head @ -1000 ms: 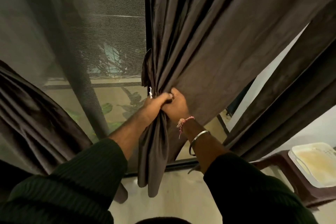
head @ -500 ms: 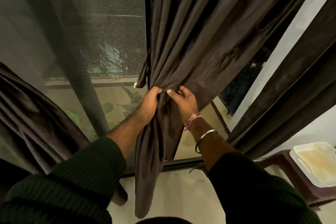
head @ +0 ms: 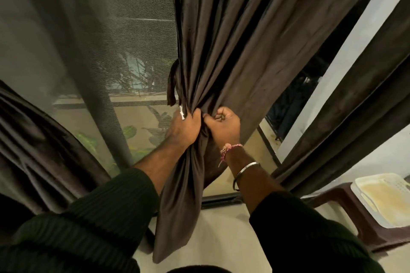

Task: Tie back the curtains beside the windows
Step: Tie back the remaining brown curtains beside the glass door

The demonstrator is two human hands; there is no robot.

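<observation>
Both hands bunch the dark brown velvety curtain (head: pixel 233 46) at the window's middle: left hand (head: pixel 185 127) curled round the gathered folds, right hand (head: pixel 224 124) fisted beside it. Keep the bunch tight while looping the hanging brown fabric tie-back strap (head: pixel 172 86).

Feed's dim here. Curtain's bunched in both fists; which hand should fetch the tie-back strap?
Probably the left hand: the strap hangs just above it at the curtain edge, while the right hand sits on the far side and can hold the bunch.
</observation>
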